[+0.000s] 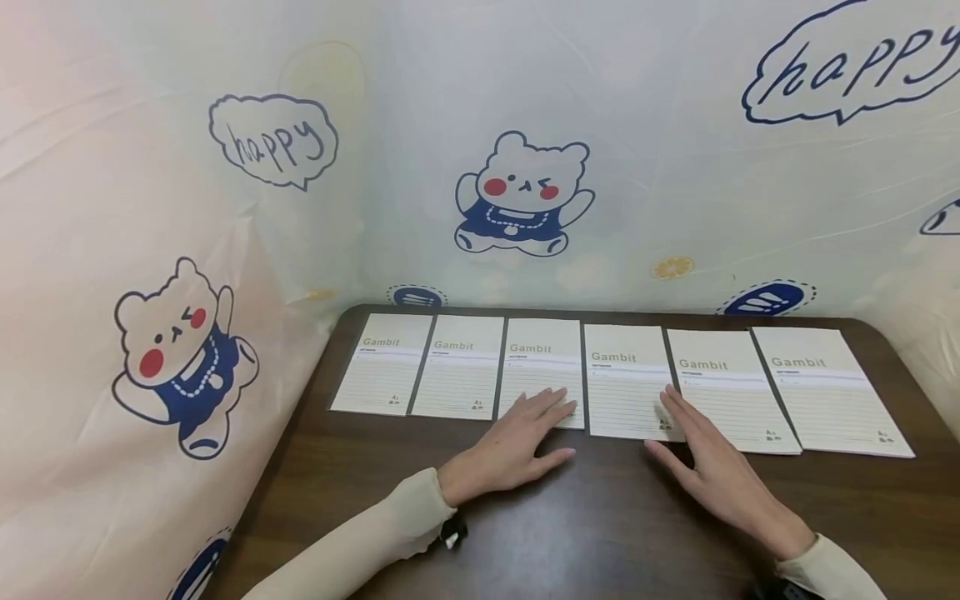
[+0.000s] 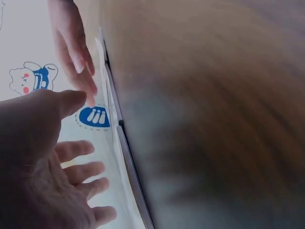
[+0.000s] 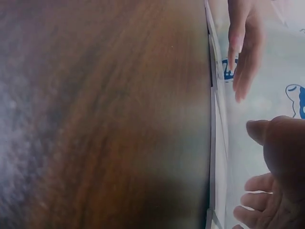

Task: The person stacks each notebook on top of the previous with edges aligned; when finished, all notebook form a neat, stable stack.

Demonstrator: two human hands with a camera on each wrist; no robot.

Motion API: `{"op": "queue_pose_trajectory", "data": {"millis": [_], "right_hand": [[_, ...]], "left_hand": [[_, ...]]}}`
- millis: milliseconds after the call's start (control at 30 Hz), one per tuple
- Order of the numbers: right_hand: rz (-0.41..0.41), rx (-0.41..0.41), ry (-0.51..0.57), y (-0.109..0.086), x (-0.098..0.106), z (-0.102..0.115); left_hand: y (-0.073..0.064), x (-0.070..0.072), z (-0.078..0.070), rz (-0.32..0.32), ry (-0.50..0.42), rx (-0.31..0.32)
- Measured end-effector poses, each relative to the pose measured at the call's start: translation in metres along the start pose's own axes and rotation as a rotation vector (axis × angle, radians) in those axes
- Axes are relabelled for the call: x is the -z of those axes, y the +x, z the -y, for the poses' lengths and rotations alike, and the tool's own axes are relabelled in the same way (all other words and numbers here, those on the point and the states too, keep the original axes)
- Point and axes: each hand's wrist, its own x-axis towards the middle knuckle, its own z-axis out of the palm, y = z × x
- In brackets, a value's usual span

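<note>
Several white notebooks marked "Gambit" lie side by side in a row on the table in the head view. My left hand (image 1: 517, 446) has its fingers extended over the lower part of the third notebook (image 1: 543, 371) from the left, thumb spread toward the right. My right hand (image 1: 712, 475) overlaps the lower edge between the fourth notebook (image 1: 628, 383) and the fifth notebook (image 1: 735, 404), fingers straight. Neither hand holds anything. In the left wrist view the left hand (image 2: 38, 162) shows relaxed, separated fingers; in the right wrist view the right hand (image 3: 281, 167) looks similar.
The dark wooden table (image 1: 570, 533) has rounded far corners. Two more notebooks sit at the left, the outer one (image 1: 382, 367) near the table's left edge, and another notebook (image 1: 832, 396) is at the far right. A printed cloth (image 1: 645, 125) with bears hangs behind.
</note>
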Motion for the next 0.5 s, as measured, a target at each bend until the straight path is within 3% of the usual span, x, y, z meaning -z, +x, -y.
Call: {"op": "queue_pose_trajectory", "data": {"millis": [133,333,500], "right_hand": [[0.054,-0.002,-0.019,-0.003,-0.003,-0.001],[0.07,0.047,-0.086,-0.009,-0.009,-0.002],[0.044,0.091,-0.135,-0.013,-0.012,0.0]], "left_hand": [[0.011,-0.004,-0.009,0.069,0.014,-0.058],[0.021,-0.011,-0.021,0.235,0.071,-0.11],[0.025,-0.014,-0.028,0.268,0.169,-0.124]]}}
